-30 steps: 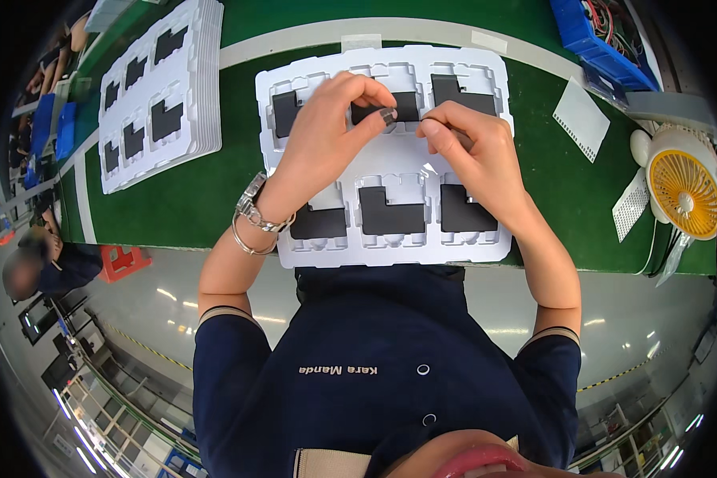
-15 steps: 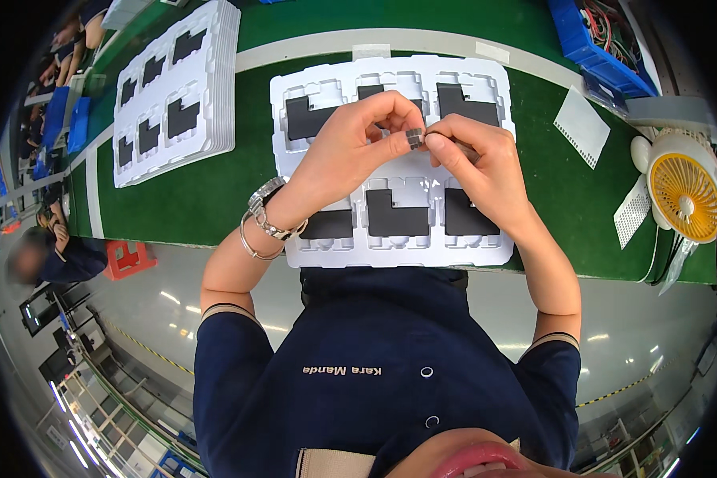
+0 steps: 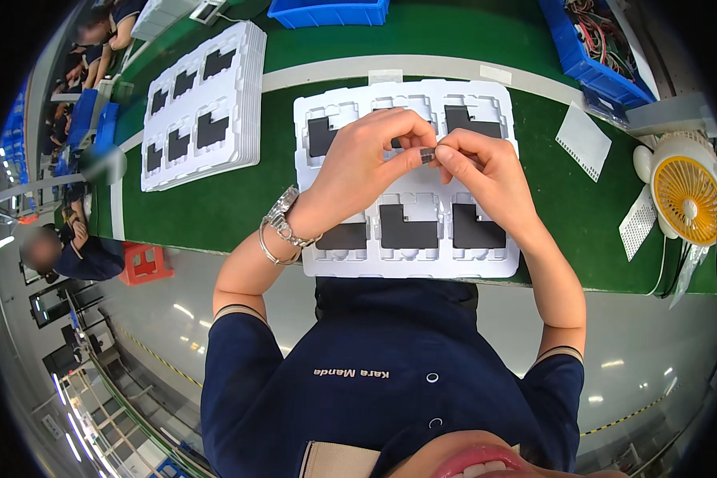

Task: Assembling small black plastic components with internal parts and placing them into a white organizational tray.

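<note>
In the middle of the frame, the left hand and right hand pinch one small dark part together above the white tray, so both can turn it.

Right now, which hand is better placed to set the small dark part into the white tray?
Probably the right hand. Its fingers pinch the small dark part from the right, above the white tray. The left hand also touches the part, but it covers the pockets below it.
</note>
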### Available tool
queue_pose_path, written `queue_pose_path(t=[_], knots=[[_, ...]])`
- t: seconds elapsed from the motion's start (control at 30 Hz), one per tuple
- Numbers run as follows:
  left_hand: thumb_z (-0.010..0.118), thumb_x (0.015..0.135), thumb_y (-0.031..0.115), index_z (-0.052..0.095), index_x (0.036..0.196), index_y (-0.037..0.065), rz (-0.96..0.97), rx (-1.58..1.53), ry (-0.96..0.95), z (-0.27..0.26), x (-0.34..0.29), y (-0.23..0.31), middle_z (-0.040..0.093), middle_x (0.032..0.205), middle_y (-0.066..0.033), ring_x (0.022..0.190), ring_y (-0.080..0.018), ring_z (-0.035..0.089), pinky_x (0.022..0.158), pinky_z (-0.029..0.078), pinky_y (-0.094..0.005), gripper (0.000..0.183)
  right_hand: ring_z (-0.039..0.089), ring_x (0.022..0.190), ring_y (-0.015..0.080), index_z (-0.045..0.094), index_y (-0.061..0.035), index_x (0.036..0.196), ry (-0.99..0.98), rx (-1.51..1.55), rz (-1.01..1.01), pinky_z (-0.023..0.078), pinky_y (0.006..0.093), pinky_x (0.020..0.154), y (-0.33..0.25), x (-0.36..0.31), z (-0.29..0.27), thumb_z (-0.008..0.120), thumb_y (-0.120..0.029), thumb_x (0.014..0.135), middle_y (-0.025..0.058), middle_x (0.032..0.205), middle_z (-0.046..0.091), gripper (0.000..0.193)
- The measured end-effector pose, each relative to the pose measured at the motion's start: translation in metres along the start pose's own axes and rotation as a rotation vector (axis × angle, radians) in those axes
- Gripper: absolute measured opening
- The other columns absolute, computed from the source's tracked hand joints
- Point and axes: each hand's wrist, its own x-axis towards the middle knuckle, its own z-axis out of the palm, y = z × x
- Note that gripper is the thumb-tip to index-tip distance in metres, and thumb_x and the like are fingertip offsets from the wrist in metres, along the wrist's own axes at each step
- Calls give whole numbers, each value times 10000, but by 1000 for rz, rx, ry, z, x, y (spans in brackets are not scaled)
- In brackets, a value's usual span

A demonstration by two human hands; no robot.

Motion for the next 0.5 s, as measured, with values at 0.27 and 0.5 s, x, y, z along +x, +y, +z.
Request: queue_pose_path(t=[0.27,0.5], knots=[[640,823,20,615,930,24,-1,-71,1,-1,0,0,635,862,-17,773,-103,569,669,442,-245,110,504,540,160,617,17,825,33,-96,-138,395,310,531,2,4,-1,622,-163,890,85,625,563,192],[606,873,26,601,982,22,-108,-428,-129,19,13,-24,624,897,-15,820,-80,587,717,477,-235,109,494,493,183,603,1,746,347,-497,-479,377,295,456,-8,-3,1,668,-19,787,71,632,539,79]])
